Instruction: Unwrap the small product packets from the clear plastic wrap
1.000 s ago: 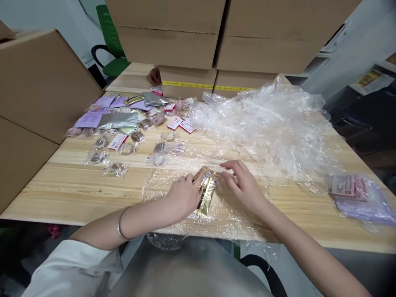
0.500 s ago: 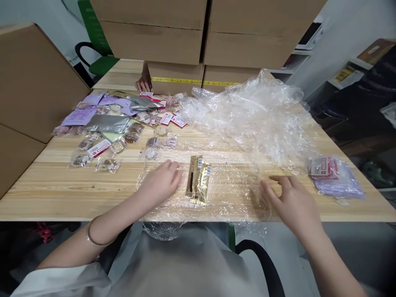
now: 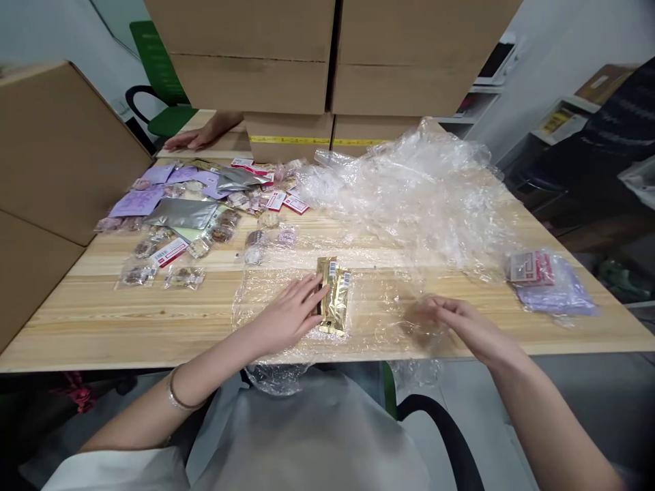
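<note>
Two gold foil packets [image 3: 335,300] with barcode labels lie side by side on a sheet of clear plastic film [image 3: 383,307] spread over the wooden table [image 3: 102,314]. My left hand [image 3: 289,317] rests flat on the film, fingers stretched out, its fingertips touching the left gold packet. My right hand [image 3: 465,327] is at the film's right edge near the table's front, with its fingers pinched on the film.
A crumpled heap of clear plastic [image 3: 409,184] fills the far right. Several small snack packets, silver pouches and purple cards [image 3: 189,211] lie at the far left. A purple bag [image 3: 552,290] sits right. Cardboard boxes [image 3: 332,61] stand behind; another person's hand [image 3: 197,138] rests beyond.
Both my hands left the gold packets and spread apart; now the left hand has come back to touch them, and the right hand has closed on the film's right edge.
</note>
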A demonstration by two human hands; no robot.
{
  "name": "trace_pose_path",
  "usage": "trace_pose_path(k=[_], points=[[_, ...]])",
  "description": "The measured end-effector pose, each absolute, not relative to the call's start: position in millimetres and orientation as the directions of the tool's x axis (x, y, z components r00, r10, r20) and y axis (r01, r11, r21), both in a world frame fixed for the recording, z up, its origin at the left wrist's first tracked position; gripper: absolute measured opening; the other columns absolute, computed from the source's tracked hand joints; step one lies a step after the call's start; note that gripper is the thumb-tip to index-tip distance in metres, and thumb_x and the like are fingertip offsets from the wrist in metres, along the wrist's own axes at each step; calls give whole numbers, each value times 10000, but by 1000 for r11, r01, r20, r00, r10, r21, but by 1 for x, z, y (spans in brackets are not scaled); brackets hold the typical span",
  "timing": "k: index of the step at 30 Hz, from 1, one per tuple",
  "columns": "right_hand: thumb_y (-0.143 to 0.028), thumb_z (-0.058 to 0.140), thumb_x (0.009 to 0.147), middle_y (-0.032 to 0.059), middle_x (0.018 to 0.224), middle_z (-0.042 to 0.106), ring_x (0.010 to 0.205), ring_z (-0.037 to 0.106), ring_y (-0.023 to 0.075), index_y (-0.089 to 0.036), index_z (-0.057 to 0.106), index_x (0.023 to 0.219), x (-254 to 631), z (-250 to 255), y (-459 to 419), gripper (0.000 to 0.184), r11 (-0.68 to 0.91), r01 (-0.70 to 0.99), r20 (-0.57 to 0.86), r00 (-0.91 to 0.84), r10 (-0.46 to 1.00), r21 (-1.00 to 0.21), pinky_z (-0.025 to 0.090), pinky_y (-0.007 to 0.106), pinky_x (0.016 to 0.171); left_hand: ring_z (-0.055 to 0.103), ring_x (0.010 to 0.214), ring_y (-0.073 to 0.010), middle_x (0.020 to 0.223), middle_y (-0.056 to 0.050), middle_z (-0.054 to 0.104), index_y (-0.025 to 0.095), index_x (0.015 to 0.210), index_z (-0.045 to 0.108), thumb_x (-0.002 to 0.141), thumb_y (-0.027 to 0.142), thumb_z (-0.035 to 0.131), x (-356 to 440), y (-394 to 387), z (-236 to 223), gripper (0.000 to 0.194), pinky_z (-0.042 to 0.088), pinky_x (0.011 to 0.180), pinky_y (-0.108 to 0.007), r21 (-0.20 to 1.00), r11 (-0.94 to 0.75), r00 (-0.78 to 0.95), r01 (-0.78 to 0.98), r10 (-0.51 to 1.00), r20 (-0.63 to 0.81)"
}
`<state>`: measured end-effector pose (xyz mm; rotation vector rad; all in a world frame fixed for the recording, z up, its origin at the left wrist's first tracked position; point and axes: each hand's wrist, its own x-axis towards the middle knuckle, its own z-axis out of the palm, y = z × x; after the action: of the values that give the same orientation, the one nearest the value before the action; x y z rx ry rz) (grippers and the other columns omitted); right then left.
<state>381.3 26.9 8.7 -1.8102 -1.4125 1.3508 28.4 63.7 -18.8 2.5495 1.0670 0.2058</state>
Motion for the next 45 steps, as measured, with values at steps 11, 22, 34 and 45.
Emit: trace_pose_path(k=[11, 22, 34, 45], points=[[-399, 342, 1027, 77, 1188, 624, 1168, 564, 209, -233, 674, 1002, 240, 24, 96, 372, 313, 158, 142, -645, 751, -937, 421, 412, 1033, 517, 1273, -272, 1298, -128, 584, 172, 1244, 611, 1030, 378, 363, -25, 51, -1, 387, 393, 1115, -491, 528, -289, 265, 798, 956, 122], [-702, 555, 869, 145, 1449, 533, 1354, 449, 315, -187, 438, 1449, 210, -26, 107, 784, 840, 458, 232, -818, 526, -291, 320, 486, 1136, 632, 897, -241, 933, -61, 650, 122, 1251, 550, 836, 609, 591, -69, 60, -7, 641, 487, 805, -359, 763, 258, -142, 592, 966, -216], [-698, 520, 878, 183, 1563, 380, 1474, 223, 445, -208, 447, 1484, 221, -32, 105, 783, 644, 721, 57, -654, 754, -255, 182, 663, 1158, 605, 713, -171, 757, -1, 618, 172, 1407, 511, 861, 388, 633, -8, 82, 42, 600, 515, 738, -350, 963, 157, 259, 220, 942, -212], [-239, 408, 934, 96, 1243, 612, 1131, 602, 249, -245, 587, 1215, 302, -16, 94, 334, 283, 515, 278, -88, 956, -809, 490, 489, 984, 503, 603, -149, 664, 36, 524, 142, 1498, 402, 914, 298, 520, 108, 107, 7, 616, 376, 575, -274, 941, 15, 527, 338, 825, -203]])
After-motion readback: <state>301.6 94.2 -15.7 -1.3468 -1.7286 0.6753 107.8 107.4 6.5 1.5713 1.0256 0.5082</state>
